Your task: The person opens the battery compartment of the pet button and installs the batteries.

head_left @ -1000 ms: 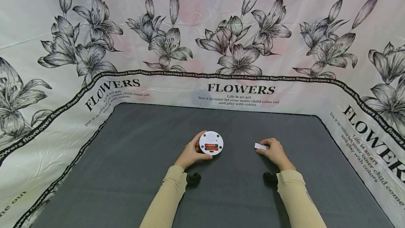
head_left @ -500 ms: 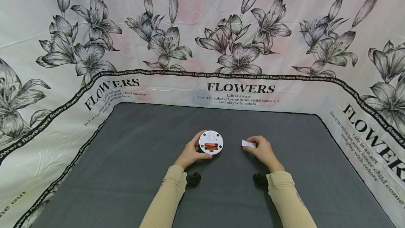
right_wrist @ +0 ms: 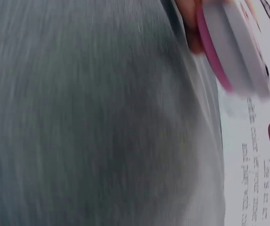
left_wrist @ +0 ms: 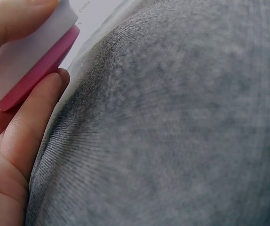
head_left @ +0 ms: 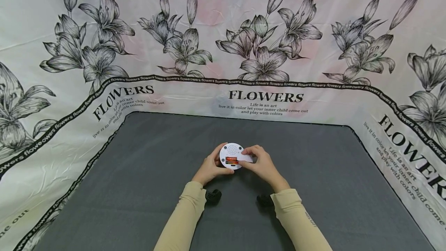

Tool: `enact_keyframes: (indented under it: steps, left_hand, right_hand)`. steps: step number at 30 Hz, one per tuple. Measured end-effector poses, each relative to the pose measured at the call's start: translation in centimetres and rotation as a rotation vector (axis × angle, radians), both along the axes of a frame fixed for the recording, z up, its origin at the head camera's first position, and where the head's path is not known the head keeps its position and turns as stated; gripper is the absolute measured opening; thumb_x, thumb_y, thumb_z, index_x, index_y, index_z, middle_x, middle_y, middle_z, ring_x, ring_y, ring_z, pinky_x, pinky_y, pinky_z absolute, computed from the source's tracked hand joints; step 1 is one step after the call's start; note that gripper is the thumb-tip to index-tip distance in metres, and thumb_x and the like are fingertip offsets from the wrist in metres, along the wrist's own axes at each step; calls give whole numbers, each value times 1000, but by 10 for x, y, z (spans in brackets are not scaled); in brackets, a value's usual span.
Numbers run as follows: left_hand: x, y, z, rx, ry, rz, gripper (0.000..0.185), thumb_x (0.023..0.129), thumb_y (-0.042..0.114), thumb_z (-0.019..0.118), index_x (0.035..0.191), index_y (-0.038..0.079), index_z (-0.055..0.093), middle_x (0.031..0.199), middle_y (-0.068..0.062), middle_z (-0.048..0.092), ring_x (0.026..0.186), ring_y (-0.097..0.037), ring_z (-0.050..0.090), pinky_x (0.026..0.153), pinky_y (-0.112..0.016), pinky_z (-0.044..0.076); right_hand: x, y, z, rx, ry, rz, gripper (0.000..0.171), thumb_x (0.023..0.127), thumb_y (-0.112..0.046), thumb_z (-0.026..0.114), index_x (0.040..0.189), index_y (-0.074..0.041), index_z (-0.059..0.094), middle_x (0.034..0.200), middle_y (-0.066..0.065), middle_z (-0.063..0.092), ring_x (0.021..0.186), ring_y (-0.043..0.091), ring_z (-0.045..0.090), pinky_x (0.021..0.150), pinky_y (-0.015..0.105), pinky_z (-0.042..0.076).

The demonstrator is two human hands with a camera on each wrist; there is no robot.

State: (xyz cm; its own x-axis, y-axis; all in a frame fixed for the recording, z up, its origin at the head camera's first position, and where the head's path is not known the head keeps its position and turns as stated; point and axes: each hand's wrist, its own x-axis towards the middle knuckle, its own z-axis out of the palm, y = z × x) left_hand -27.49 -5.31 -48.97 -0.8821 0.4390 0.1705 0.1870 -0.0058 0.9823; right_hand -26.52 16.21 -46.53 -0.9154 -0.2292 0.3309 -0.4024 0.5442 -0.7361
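My left hand grips the edge of a round white device, thumb at the near side and fingers at the far left. Its back faces up, with a cluster of small holes, dark feet and an uncovered battery compartment holding orange-red batteries. A pink layer shows on the underside in the left wrist view. Between thumb and fingers my right hand pinches a small white battery cover, which overlaps the device's right side. The right wrist view shows the device blurred, with right fingers at the frame's edge.
Dark grey cloth covers the table under both hands. Behind and along the sides runs a white floral cloth with printed lettering. Black wrist-worn pieces hang below both sleeves.
My right hand has moved left with the battery cover, from well apart to right at the device. The left hand and the device have stayed nearly still.
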Motion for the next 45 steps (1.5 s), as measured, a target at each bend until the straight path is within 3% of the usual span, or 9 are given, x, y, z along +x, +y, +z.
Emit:
enact_keyframes:
  steps: [11,17,33,45]
  left_hand:
    - [-3,0,-1,-5,33,-6,91,70,2,80,145,18,30,123,-8,56,99,-18,59,82,-31,46]
    - [-3,-1,0,8,32,-17,91,70,0,80,145,19,31,123,-8,57,99,-18,59,84,-39,45]
    - [-1,-1,1,-11,35,-17,91,71,0,79,145,19,31,123,-10,57,101,-20,59,86,-43,44]
    - [-1,-1,0,-31,47,-7,91,70,1,80,145,19,31,122,-10,57,99,-19,59,87,-45,43]
  right_hand:
    - [-1,-26,-1,101,107,79,32,67,-24,85,91,-11,68,92,-2,54,87,15,44,74,36,42]
    - [-3,-28,-3,125,112,70,31,66,-23,85,90,-12,69,93,-1,54,89,16,44,74,35,42]
    - [-2,-29,-4,120,132,70,31,63,-20,85,87,-10,70,90,-2,53,85,16,43,71,34,41]
    - [-2,-29,-7,114,92,50,30,65,-21,84,89,-11,70,92,-1,52,87,16,44,74,36,42]
